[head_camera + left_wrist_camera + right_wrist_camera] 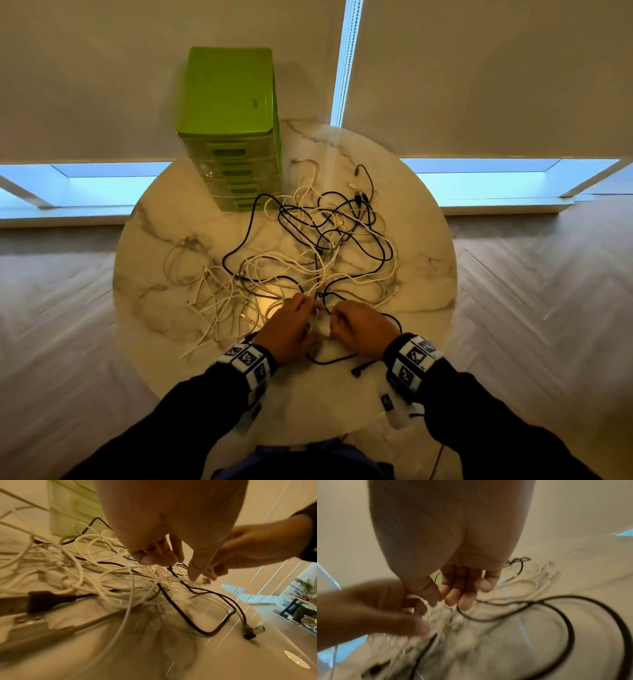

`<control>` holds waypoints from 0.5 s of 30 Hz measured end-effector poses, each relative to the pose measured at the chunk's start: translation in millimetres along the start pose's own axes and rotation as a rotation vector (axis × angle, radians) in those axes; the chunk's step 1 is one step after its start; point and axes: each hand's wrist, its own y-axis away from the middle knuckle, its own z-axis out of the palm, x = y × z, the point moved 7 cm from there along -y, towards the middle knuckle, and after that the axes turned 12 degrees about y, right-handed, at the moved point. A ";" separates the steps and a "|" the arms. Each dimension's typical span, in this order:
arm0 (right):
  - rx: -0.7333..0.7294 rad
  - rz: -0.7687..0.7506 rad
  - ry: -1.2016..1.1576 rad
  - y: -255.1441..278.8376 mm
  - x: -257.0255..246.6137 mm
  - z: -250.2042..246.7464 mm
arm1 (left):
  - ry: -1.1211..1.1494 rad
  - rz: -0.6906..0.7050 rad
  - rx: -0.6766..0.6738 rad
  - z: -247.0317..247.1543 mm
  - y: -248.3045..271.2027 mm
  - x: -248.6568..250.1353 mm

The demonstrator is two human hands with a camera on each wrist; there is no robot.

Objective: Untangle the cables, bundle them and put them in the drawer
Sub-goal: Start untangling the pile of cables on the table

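Both hands meet at the near edge of the tangle: my left hand has its fingers curled, pinching white strands, and my right hand sits just beside it, fingers curled on the same white cable, whose plug end pokes out beside the fingertips in the left wrist view. From there the cables spread away from me across the middle of the surface, thin white ones and black ones looped over one another, with several loose white ends fanned out to the left. One black cable curves back under my wrists, its angled plug lying near the right wrist. Beyond the heap, touching its far edge, stands the green drawer unit, all drawers closed. The right wrist view is too blurred to add detail.
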 end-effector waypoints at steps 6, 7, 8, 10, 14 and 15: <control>0.048 -0.070 -0.153 19.1 2.0 -37.4 | -0.132 0.049 -0.051 12.5 -12.5 2.9; 0.052 -0.052 -0.136 19.5 6.3 -34.9 | -0.167 0.028 -0.067 14.2 -13.9 0.2; 0.044 -0.025 -0.114 18.1 11.2 -29.4 | -0.197 0.022 -0.069 14.7 -15.0 -3.2; 0.008 0.012 -0.070 15.2 18.8 -14.7 | -0.252 0.043 -0.044 16.1 -15.1 -4.5; -0.038 0.041 -0.055 10.7 23.1 7.2 | -0.354 0.074 -0.008 20.6 -14.4 -4.4; -0.044 0.055 -0.052 9.4 24.2 9.6 | -0.374 0.084 -0.010 21.9 -13.8 -4.9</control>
